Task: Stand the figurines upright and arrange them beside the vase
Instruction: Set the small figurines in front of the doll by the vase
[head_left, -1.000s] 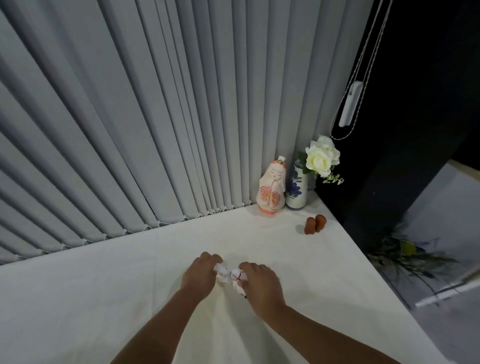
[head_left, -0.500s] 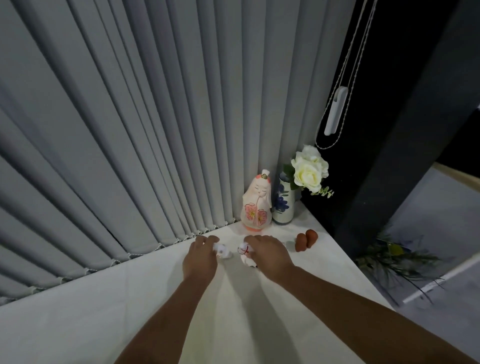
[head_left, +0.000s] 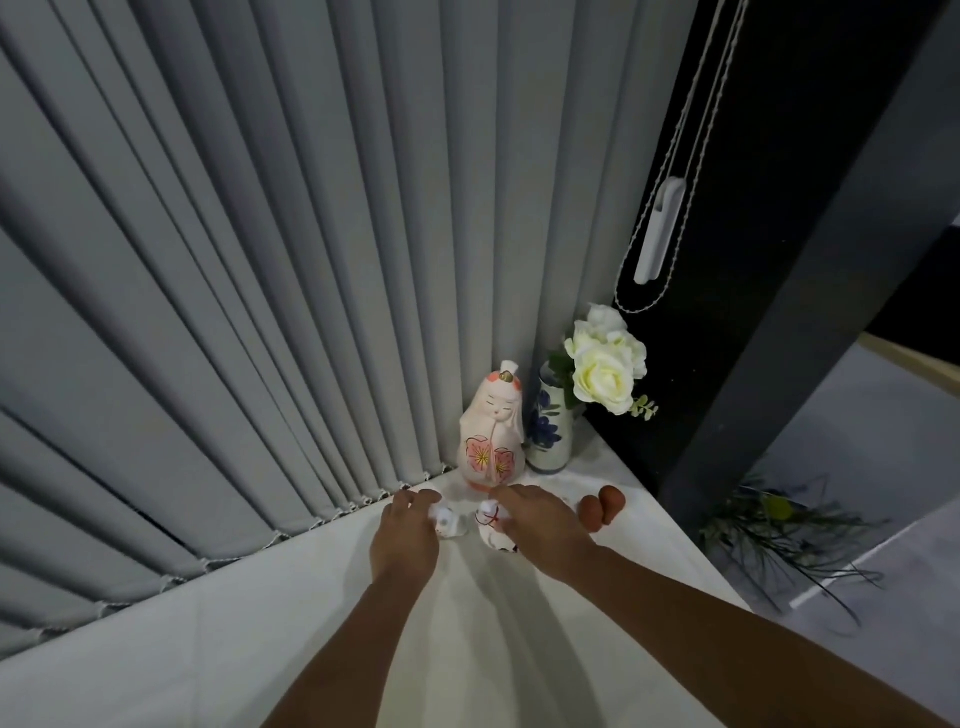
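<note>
While both arms reach forward over it, the white table (head_left: 249, 639) takes most of the lower part of the view, and the grey vertical blinds (head_left: 260, 260) hang behind it down to its back edge. On the right a dark wall (head_left: 753, 312) stands at the table's corner, and a white cord with a plastic handle (head_left: 658, 231) hangs in front of it.

At the far corner stands the vase (head_left: 550, 431), white with blue flowers painted on it, and white roses (head_left: 605, 366) lean out of it to the right. Just beside the vase, on its left, the tall doll figurine (head_left: 490, 431) stands upright; it is cream with pink flowers on the front.

The left hand (head_left: 408, 535) lies in front of the doll, and its fingers are curled on the small white figurine (head_left: 445, 519). The right hand (head_left: 540, 525) is next to it and its fingers are closed around the second small figurine (head_left: 491, 522), white with a red string. Both small pieces are near the table surface, between the two hands and close in front of the doll; I cannot tell whether they stand upright. To the right of the right hand, two small brown figurines (head_left: 602, 506) stand together near the table edge.
</note>
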